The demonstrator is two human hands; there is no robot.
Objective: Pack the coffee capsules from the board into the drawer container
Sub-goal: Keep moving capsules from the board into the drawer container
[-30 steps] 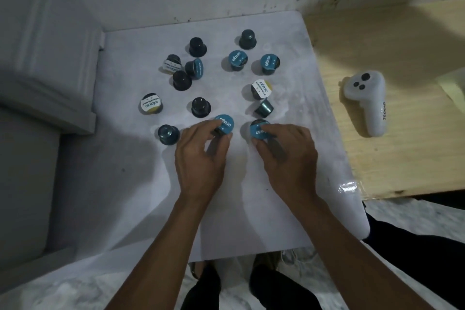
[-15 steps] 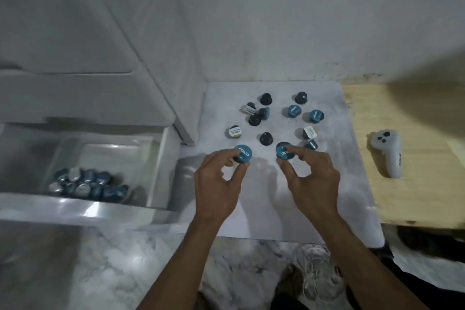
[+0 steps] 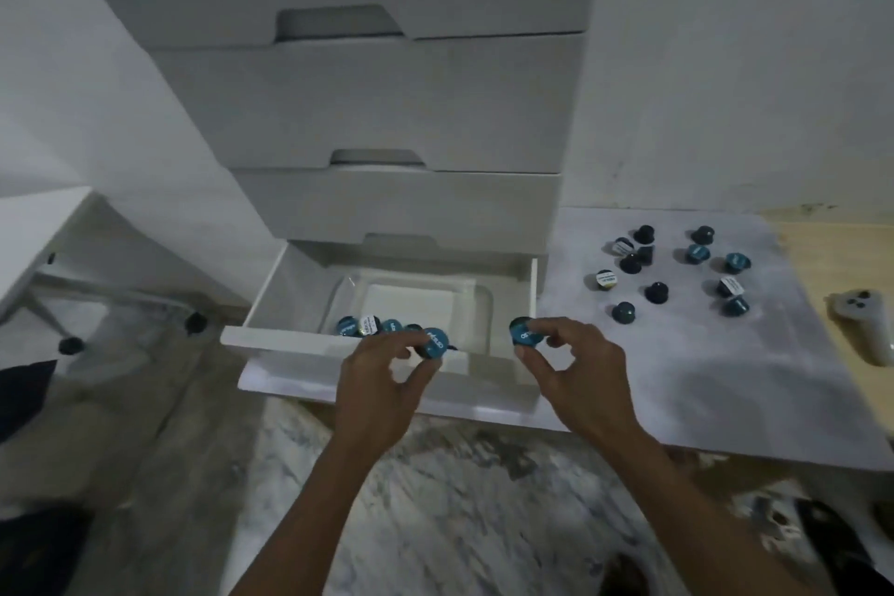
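Over the open drawer [image 3: 527,300], both hands have come across from the board [image 3: 677,353]: the left hand [image 3: 382,382] pinches one capsule [image 3: 434,343] above the capsules already inside [image 3: 367,326], the right hand [image 3: 575,368] pinches another [image 3: 523,332] at the drawer's right edge. Dropping them comes next; about a dozen loose capsules [image 3: 656,292] wait on the board.

The open drawer [image 3: 387,290] is accessible from above; its rear floor is bare. Capsules already packed [image 3: 372,325] crowd the front-left corner behind the front wall [image 3: 290,344]. The closed drawers [image 3: 401,203] overhang the rear edge. On the board [image 3: 677,353], loose capsules [image 3: 677,271] occupy the far half; the near half is bare
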